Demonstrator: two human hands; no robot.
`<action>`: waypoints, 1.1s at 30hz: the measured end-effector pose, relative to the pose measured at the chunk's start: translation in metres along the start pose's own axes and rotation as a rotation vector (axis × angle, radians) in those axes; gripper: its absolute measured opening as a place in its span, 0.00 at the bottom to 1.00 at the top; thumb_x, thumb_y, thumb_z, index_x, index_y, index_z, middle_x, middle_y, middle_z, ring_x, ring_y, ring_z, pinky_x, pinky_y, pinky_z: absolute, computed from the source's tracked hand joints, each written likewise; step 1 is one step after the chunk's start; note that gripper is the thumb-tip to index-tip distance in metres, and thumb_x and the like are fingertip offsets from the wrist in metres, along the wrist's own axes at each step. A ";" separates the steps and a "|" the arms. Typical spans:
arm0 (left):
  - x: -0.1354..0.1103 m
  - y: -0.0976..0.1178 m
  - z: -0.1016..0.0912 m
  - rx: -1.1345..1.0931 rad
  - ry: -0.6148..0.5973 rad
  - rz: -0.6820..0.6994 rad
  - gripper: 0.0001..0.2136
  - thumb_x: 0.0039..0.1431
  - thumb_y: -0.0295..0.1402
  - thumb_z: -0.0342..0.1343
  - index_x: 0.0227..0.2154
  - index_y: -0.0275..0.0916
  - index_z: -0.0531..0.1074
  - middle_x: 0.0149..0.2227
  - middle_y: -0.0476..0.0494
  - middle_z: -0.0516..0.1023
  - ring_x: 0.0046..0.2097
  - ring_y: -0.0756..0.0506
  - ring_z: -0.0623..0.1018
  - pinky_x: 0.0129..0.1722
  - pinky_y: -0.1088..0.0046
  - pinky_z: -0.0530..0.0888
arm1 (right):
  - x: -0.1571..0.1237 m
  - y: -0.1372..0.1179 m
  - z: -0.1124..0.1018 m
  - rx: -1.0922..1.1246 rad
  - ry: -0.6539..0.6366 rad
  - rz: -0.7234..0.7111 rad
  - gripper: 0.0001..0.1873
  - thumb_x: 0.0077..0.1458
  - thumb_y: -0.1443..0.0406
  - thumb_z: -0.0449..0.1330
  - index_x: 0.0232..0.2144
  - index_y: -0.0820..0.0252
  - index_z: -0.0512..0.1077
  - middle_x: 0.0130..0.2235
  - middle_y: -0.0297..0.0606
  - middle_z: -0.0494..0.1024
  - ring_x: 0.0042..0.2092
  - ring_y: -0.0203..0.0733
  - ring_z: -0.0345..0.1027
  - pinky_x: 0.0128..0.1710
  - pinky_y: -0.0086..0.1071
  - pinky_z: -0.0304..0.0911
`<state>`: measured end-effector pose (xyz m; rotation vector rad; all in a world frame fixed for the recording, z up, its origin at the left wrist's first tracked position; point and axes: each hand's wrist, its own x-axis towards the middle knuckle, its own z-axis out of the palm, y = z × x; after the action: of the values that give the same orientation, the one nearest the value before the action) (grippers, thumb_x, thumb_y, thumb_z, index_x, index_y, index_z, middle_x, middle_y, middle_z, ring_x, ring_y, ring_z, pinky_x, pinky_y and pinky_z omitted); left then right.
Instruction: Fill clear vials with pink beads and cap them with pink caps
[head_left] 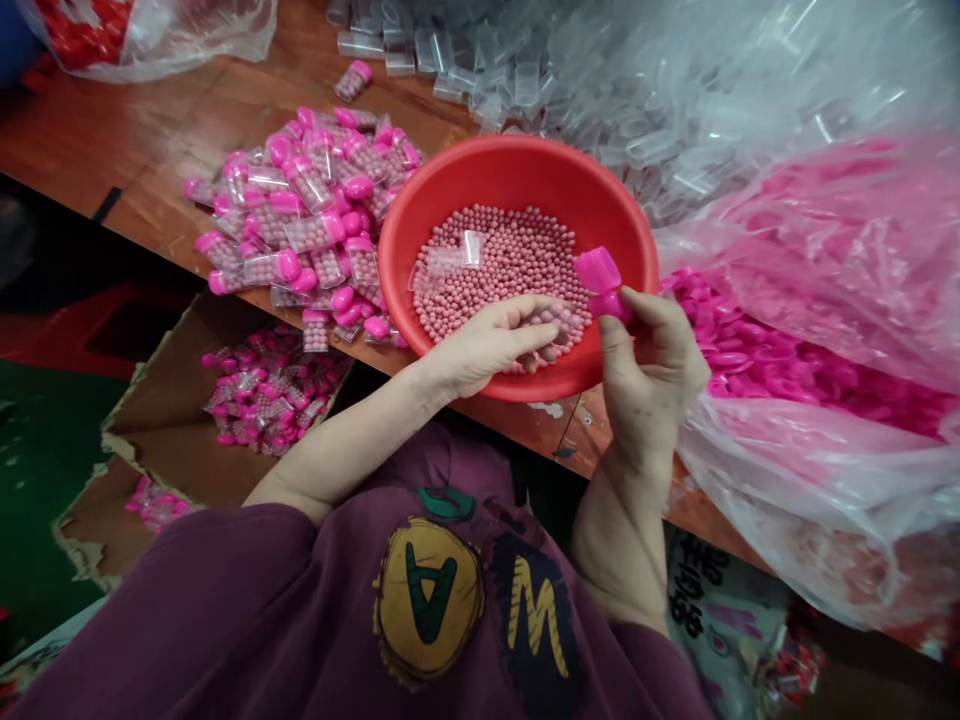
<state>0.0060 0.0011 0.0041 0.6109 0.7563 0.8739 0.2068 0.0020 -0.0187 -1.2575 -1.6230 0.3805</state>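
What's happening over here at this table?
A person's right hand pinches a pink cap over the right side of a red bowl. The left hand is over the pink beads in the bowl; what it holds is hard to tell. Capped containers of beads are piled left of the bowl.

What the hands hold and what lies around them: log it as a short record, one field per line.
Left hand: over the pink beads; whether it grips anything is unclear
Right hand: pinching bright pink pieces
Center: red bowl on the brown table, holding the beads and a clear plastic piece
Left of bowl: pile of pink-capped containers with beads inside
Beyond bowl: heap of clear containers
Right of bowl: plastic bag with pink caps
Below table, left: cardboard box with more capped containers
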 end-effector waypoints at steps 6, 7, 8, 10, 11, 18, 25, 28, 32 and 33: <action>-0.001 0.009 0.000 -0.203 -0.043 -0.075 0.14 0.61 0.18 0.58 0.47 0.35 0.79 0.41 0.41 0.85 0.40 0.48 0.82 0.39 0.70 0.74 | 0.000 -0.015 -0.003 0.124 -0.090 -0.018 0.16 0.70 0.59 0.69 0.58 0.43 0.84 0.53 0.37 0.87 0.54 0.51 0.84 0.59 0.53 0.81; 0.000 0.010 0.000 -0.205 -0.036 -0.083 0.12 0.64 0.20 0.57 0.47 0.35 0.79 0.40 0.40 0.85 0.39 0.48 0.81 0.38 0.70 0.73 | 0.001 -0.017 -0.005 0.116 -0.103 -0.034 0.16 0.70 0.60 0.68 0.58 0.43 0.84 0.53 0.36 0.87 0.54 0.50 0.84 0.59 0.53 0.81; 0.001 0.010 0.001 -0.197 -0.014 -0.092 0.09 0.67 0.23 0.57 0.46 0.35 0.79 0.39 0.40 0.84 0.37 0.48 0.81 0.37 0.70 0.73 | 0.003 -0.019 -0.006 0.109 -0.120 -0.051 0.16 0.70 0.60 0.68 0.58 0.43 0.84 0.53 0.36 0.87 0.54 0.50 0.84 0.59 0.53 0.81; 0.003 0.011 0.003 -0.171 0.049 -0.115 0.07 0.72 0.30 0.55 0.42 0.35 0.78 0.37 0.40 0.84 0.35 0.48 0.79 0.34 0.71 0.70 | 0.005 -0.022 -0.008 0.107 -0.154 -0.093 0.17 0.70 0.62 0.69 0.58 0.42 0.84 0.53 0.36 0.87 0.53 0.50 0.84 0.59 0.53 0.81; 0.004 0.011 0.004 -0.161 0.080 -0.129 0.09 0.74 0.32 0.54 0.41 0.35 0.77 0.36 0.40 0.83 0.34 0.49 0.78 0.34 0.71 0.69 | 0.007 -0.023 -0.009 0.099 -0.172 -0.118 0.17 0.70 0.63 0.69 0.58 0.42 0.84 0.53 0.36 0.87 0.54 0.50 0.84 0.58 0.53 0.81; 0.009 0.010 0.006 -0.163 0.157 -0.152 0.13 0.75 0.38 0.54 0.39 0.35 0.77 0.36 0.37 0.85 0.31 0.49 0.75 0.30 0.69 0.65 | 0.012 -0.010 -0.005 -0.135 -0.090 -0.241 0.15 0.72 0.64 0.67 0.56 0.42 0.85 0.54 0.39 0.87 0.56 0.53 0.83 0.59 0.55 0.81; 0.005 0.003 0.001 -0.146 0.082 -0.054 0.08 0.66 0.34 0.69 0.43 0.40 0.77 0.39 0.47 0.83 0.36 0.50 0.78 0.35 0.72 0.69 | 0.005 -0.009 0.015 0.345 0.026 0.181 0.16 0.63 0.55 0.77 0.51 0.50 0.85 0.49 0.38 0.89 0.50 0.48 0.86 0.58 0.52 0.83; 0.004 -0.002 0.002 -0.102 0.104 0.024 0.08 0.65 0.29 0.70 0.44 0.40 0.78 0.38 0.50 0.80 0.36 0.52 0.76 0.38 0.74 0.71 | 0.002 -0.017 0.023 0.394 0.008 0.233 0.17 0.61 0.54 0.78 0.50 0.49 0.85 0.49 0.36 0.90 0.52 0.47 0.86 0.58 0.49 0.84; 0.006 -0.005 0.002 -0.059 0.098 0.059 0.08 0.68 0.28 0.68 0.47 0.41 0.80 0.40 0.49 0.80 0.36 0.52 0.74 0.38 0.73 0.71 | 0.001 -0.022 0.025 0.368 0.008 0.216 0.13 0.63 0.54 0.77 0.49 0.46 0.86 0.49 0.35 0.89 0.52 0.48 0.86 0.60 0.51 0.84; 0.006 -0.005 0.002 -0.049 0.085 0.056 0.08 0.67 0.29 0.69 0.48 0.41 0.80 0.39 0.49 0.79 0.36 0.52 0.73 0.38 0.73 0.70 | 0.001 -0.022 0.025 0.367 -0.004 0.216 0.13 0.64 0.55 0.77 0.49 0.46 0.86 0.49 0.36 0.89 0.53 0.49 0.86 0.61 0.51 0.83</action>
<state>0.0126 0.0032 -0.0007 0.5560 0.7946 0.9717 0.1741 0.0016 -0.0127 -1.1489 -1.3471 0.7780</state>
